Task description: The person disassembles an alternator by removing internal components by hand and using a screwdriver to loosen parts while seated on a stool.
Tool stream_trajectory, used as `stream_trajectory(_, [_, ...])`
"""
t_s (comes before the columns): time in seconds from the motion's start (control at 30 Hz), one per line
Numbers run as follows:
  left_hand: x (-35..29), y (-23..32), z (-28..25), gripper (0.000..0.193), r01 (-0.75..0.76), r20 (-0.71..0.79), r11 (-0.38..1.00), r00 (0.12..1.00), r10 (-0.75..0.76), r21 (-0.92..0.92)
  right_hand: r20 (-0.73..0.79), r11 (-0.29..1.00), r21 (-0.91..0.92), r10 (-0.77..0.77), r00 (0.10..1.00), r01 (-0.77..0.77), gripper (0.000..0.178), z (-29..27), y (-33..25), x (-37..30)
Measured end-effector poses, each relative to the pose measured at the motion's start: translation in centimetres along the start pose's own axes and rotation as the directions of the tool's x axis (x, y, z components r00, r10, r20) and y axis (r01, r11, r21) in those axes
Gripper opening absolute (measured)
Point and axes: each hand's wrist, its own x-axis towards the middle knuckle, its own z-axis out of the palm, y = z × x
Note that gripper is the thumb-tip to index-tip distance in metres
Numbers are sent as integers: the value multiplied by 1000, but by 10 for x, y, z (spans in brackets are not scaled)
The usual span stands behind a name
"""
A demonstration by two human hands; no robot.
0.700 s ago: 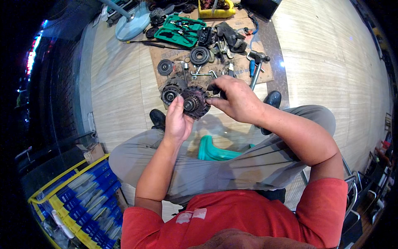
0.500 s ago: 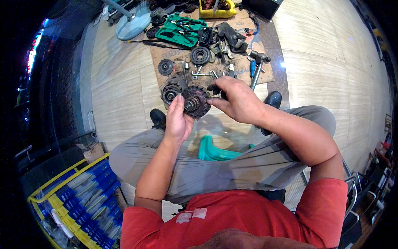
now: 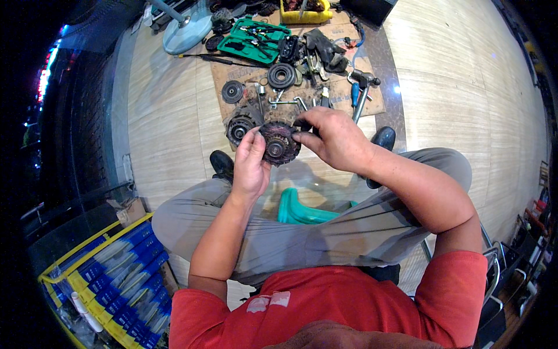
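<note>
I hold a dirty, dark round rotor-like part (image 3: 279, 143) with fan blades in front of me, above my knees. My left hand (image 3: 251, 163) grips its left side from below. My right hand (image 3: 330, 138) pinches its right edge with thumb and fingers. Just behind the part, on a sheet of cardboard (image 3: 372, 104) on the floor, lies a round metal housing (image 3: 239, 127). I sit on a teal plastic stool (image 3: 302, 210) in grey trousers and a red shirt.
The cardboard carries a dark pulley (image 3: 281, 75), a smaller disc (image 3: 233, 91), wrenches, a blue-handled screwdriver (image 3: 355, 93) and a hammer (image 3: 363, 87). A green tool case (image 3: 253, 39), a yellow container (image 3: 305, 13) and a fan base (image 3: 187, 36) lie beyond. A yellow crate of blue boxes (image 3: 116, 279) stands at lower left.
Both hands and the round part stay nearly where they were; the fingers of my right hand have shifted slightly on the part's edge.
</note>
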Motion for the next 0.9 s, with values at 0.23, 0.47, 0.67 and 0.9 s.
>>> stream_trajectory(0.23, [-5,3,11,31,-5,-12,1000,1000,5,1,33,983,-167,-72,997,77,22,-3,0,0])
stream_trajectory(0.47, [-3,3,13,30,39,-19,999,999,-39,30,73,972,-216,-81,994,95,20,-1,8,-1])
stream_trajectory(0.67, [-2,2,0,32,130,19,991,991,-131,28,77,996,-82,28,997,-22,21,0,7,3])
stream_trajectory(0.9, [0,4,2,45,157,47,986,987,-155,-54,87,991,70,109,990,-115,17,-5,2,8])
